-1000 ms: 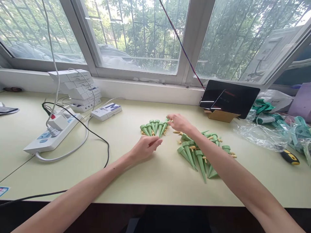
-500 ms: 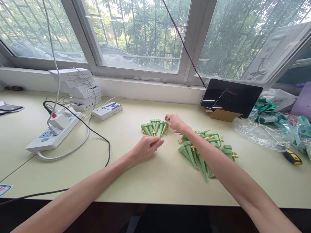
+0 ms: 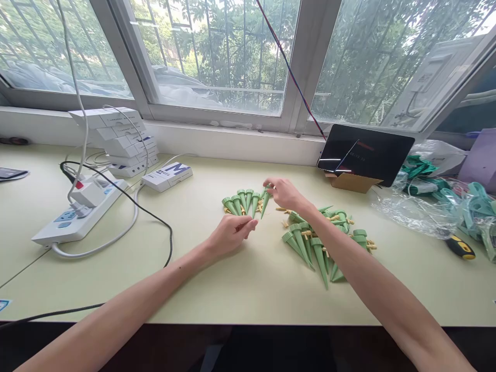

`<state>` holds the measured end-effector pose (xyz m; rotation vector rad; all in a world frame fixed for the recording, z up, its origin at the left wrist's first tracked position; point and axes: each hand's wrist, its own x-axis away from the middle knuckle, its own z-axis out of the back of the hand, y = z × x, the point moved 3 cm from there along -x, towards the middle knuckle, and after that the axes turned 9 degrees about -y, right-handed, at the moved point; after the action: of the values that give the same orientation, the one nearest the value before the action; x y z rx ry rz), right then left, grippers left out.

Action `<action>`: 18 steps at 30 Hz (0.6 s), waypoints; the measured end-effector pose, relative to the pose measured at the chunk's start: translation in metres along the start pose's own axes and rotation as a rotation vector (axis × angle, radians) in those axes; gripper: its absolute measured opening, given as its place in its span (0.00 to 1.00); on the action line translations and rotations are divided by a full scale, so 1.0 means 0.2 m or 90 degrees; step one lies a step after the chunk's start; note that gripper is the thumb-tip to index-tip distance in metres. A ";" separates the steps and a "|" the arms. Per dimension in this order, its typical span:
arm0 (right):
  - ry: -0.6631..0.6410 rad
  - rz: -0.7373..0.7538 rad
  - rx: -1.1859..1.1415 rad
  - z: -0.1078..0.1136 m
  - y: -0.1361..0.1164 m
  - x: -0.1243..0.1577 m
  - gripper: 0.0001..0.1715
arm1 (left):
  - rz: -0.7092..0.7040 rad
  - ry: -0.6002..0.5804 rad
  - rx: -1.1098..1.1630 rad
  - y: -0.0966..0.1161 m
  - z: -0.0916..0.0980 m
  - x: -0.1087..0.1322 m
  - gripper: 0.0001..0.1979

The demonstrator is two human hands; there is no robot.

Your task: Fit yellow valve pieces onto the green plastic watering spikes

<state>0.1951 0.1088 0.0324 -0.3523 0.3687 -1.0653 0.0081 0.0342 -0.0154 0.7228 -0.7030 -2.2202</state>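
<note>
Several green watering spikes, each a tapered cone with a wide cap, lie fanned out in the middle of the table, yellow valve pieces among them. My left hand rests closed at their pointed ends; what its fingers grip, if anything, is hidden. Beyond it, my right hand is shut on the cap end of one green watering spike, whose tip points down toward me. Under and beside my right forearm is a loose pile of green watering spikes with yellow valves sticking out.
To the left are a power strip with cables, stacked white boxes and a single white box. A tablet leans on a cardboard stand at the back right. Plastic wrapping and a yellow-black tool lie right.
My right hand has drawn one watering spike slightly apart from the right end of the fan. My left hand stays by the tips. The whole view has shifted slightly.
</note>
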 end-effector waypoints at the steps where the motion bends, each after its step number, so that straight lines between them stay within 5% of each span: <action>1: 0.010 0.014 -0.016 0.01 -0.02 0.03 0.13 | 0.011 0.010 0.010 0.00 0.00 0.00 0.22; 8: 0.078 0.125 -0.099 -0.06 -0.18 0.29 0.13 | 0.123 0.066 0.125 0.00 0.03 0.00 0.22; 18: 0.103 0.252 -0.209 -0.21 -0.20 0.35 0.19 | 0.114 -0.026 0.281 0.04 0.02 -0.01 0.22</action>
<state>0.1763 0.0249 0.0052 -0.4643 0.7305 -0.6445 0.0101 0.0319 -0.0067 0.7899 -1.2502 -1.9387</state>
